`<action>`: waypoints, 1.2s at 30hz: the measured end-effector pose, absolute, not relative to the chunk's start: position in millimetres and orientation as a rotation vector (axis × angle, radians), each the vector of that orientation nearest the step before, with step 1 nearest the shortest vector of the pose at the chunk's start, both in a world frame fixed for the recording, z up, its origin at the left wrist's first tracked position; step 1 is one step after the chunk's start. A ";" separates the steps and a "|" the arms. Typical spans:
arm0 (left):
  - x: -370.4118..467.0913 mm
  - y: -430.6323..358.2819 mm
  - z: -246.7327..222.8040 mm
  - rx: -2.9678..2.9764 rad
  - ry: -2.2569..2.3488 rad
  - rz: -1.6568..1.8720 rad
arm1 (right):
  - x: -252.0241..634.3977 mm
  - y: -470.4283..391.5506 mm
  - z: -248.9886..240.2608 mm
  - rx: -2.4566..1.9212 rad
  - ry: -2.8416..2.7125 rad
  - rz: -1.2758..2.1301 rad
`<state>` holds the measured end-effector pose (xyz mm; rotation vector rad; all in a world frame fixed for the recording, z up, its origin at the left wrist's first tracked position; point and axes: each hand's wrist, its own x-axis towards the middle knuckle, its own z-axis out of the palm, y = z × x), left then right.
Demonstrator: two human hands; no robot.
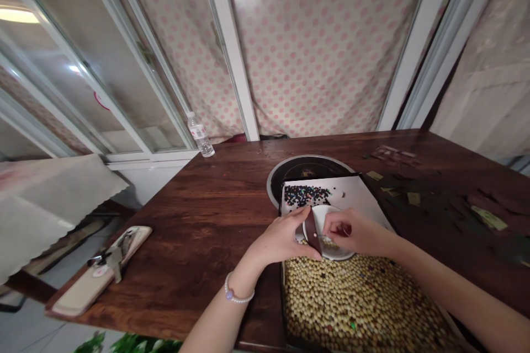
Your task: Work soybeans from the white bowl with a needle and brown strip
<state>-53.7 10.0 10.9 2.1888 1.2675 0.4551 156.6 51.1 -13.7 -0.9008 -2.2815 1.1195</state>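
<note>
**Left hand on brown strip, right fingers in over white dish**

Left hand (284,238): gripping a dark brown, flat strip (313,231) between thumb and fingers; material unclear. Strip stands at the left side of a round white dish (325,213), just ahead of the left palm. Wrist wears a pearly white bracelet with a lilac bead (229,294).

Right hand (358,230): fingers curled in over the dish, next to the strip. Can't tell if they pinch anything, too small. A few pale beads (328,242) sit in the dish below the fingertips.

Under both hands: black-rimmed tray with a white base (356,190). Nearer the body than the hands, it's covered in round, pale yellow beads (339,298), one bright green bead (353,325) among them. Just beyond the left hand, a patch of small, dark, multicoloured beads (306,194).

Past the hands: round black disc with a silvery rim (305,160), partly under the tray. Clear plastic bottle with a printed label (201,135), well off, ahead-left of the left hand. Pale oblong board (74,295) far left of it, metal object (114,262) on top. Yellowish paper scraps (413,198) right of and beyond the right hand. All on a dark brown wooden table (207,204).
</note>
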 end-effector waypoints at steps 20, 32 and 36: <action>-53.4 9.2 10.5 2.189 1.283 0.453 | 158.4 53.6 -15.0 -0.942 -2.182 1.102; -53.5 10.0 11.5 2.197 1.253 0.457 | 157.8 54.3 -16.4 -0.934 -2.197 1.150; -53.9 10.3 10.2 2.201 1.254 0.461 | 157.7 54.3 -17.2 -0.955 -2.185 1.117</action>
